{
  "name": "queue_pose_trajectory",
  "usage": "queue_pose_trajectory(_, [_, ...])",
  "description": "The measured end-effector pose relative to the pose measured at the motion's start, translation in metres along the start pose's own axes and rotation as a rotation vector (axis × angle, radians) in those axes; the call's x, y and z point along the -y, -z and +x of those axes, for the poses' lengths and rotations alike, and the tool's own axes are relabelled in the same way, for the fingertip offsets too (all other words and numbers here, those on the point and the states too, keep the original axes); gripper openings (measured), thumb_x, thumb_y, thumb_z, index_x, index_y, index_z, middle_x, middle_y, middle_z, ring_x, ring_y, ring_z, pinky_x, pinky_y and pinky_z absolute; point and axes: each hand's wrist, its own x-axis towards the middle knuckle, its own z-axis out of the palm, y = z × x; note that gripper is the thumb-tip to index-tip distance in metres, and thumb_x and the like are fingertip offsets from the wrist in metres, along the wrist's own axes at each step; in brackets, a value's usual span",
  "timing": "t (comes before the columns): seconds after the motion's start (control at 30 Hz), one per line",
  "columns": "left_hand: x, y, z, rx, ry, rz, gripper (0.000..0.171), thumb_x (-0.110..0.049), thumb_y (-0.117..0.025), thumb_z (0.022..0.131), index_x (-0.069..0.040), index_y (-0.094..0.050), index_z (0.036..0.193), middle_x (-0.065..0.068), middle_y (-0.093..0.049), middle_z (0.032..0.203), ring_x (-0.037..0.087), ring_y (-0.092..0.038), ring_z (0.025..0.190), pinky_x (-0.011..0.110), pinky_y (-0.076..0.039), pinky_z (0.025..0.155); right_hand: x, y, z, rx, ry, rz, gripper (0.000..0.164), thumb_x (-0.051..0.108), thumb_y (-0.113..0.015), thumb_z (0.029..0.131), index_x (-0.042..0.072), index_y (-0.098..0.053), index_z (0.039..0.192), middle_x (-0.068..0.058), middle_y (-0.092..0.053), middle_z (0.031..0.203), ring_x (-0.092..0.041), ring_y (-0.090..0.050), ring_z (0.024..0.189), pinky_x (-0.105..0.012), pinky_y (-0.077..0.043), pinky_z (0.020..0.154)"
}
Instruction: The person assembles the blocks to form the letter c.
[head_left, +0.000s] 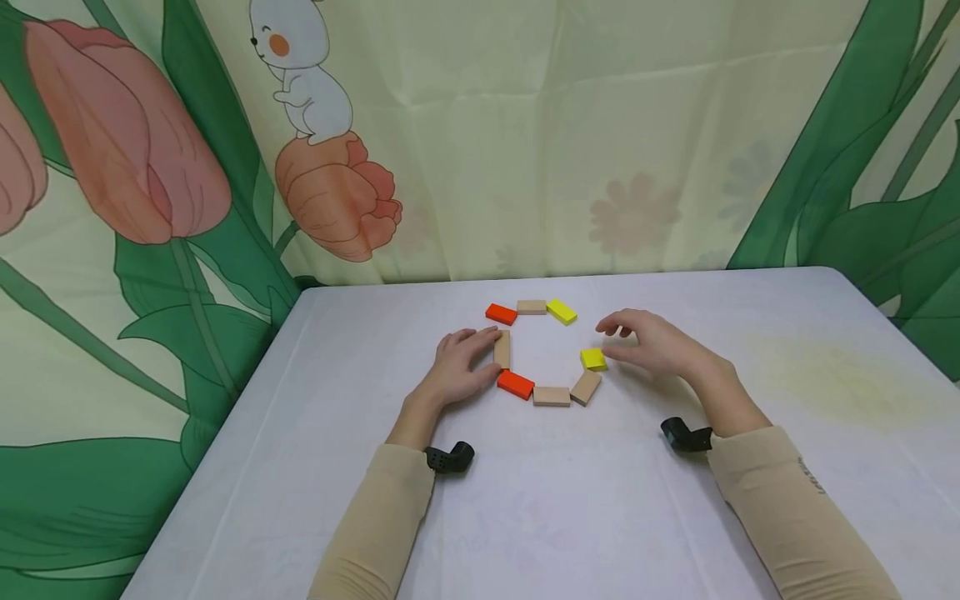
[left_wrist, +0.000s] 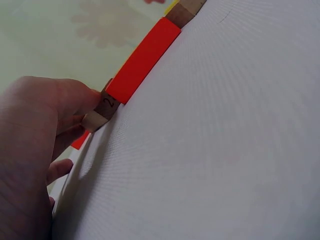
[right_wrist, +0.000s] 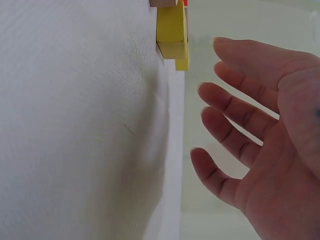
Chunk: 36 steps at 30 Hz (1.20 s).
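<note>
Head view shows a counter (head_left: pixel 570 517) under a lightly creased white cloth (head_left: pixel 247 500), with a faint yellowish patch (head_left: pixel 847 383) toward its right side. Behind it hangs a cream backdrop (head_left: pixel 480 183) printed with pink tulips (head_left: pixel 135 133) at the left, broad green leaves (head_left: pixel 840 150) on both sides, and a white cartoon animal (head_left: pixel 318 96) sitting on an orange bloom (head_left: pixel 337 192). On the cloth's far half, red blocks (head_left: pixel 516 384), yellow blocks (head_left: pixel 561 312) and wooden blocks (head_left: pixel 552 397) lie in a broken ring, widest gap between the two yellow ones. The left hand (head_left: pixel 457 367) pinches the leftmost plain block (head_left: pixel 503 350) between thumb and fingers. The right hand (head_left: pixel 652 343), fingers loosely spread and holding nothing, hovers just beside the nearer yellow block (head_left: pixel 593 359).
</note>
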Motion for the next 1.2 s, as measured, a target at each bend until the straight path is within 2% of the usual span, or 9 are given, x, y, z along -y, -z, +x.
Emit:
queue_pose_trajectory(0.2, [0.000, -0.002, 0.000, -0.006, -0.016, 0.003, 0.061, -0.035, -0.059, 0.095, -0.022, -0.047, 0.153, -0.005, -0.043, 0.156, 0.028, -0.029, 0.144, 0.051, -0.013, 0.118, -0.001, 0.000, 0.003, -0.005, -0.001, 0.001, 0.037, 0.014, -0.067, 0.096, 0.000, -0.062, 0.130, -0.015, -0.062, 0.125, -0.033, -0.053, 0.111, -0.051, -0.046, 0.094])
queue_pose_trajectory(0.37, [0.001, -0.001, -0.001, -0.014, -0.030, 0.001, 0.060, -0.035, -0.059, 0.095, -0.020, -0.048, 0.152, -0.004, -0.044, 0.156, 0.030, -0.030, 0.143, 0.051, -0.012, 0.119, 0.001, 0.003, 0.011, -0.022, 0.042, -0.005, 0.037, 0.013, -0.069, 0.095, -0.002, -0.062, 0.128, -0.018, -0.063, 0.124, -0.035, -0.054, 0.111, -0.054, -0.045, 0.096])
queue_pose_trajectory(0.77, [-0.001, -0.001, -0.001, -0.003, -0.008, 0.001, 0.060, -0.036, -0.058, 0.095, -0.021, -0.048, 0.153, -0.005, -0.044, 0.156, 0.029, -0.029, 0.144, 0.051, -0.011, 0.119, 0.025, 0.016, 0.038, -0.043, 0.107, -0.015, 0.036, 0.009, -0.069, 0.095, -0.003, -0.061, 0.128, -0.020, -0.062, 0.127, -0.040, -0.053, 0.114, -0.054, -0.044, 0.099])
queue_pose_trajectory(1.03, [-0.001, -0.002, -0.002, -0.009, -0.009, 0.005, 0.060, -0.036, -0.058, 0.095, -0.021, -0.048, 0.152, -0.005, -0.044, 0.156, 0.028, -0.029, 0.143, 0.050, -0.013, 0.119, 0.039, 0.017, 0.055, -0.033, 0.100, 0.000, 0.037, 0.012, -0.068, 0.095, -0.002, -0.061, 0.129, -0.018, -0.061, 0.128, -0.036, -0.052, 0.116, -0.051, -0.045, 0.097])
queue_pose_trajectory(1.2, [-0.002, -0.001, -0.002, -0.010, -0.011, 0.005, 0.060, -0.036, -0.058, 0.095, -0.022, -0.048, 0.152, -0.005, -0.044, 0.156, 0.027, -0.029, 0.143, 0.050, -0.012, 0.119, 0.045, 0.015, 0.067, -0.038, 0.125, -0.005, 0.036, 0.011, -0.069, 0.095, -0.002, -0.061, 0.128, -0.017, -0.062, 0.127, -0.038, -0.052, 0.116, -0.051, -0.045, 0.097])
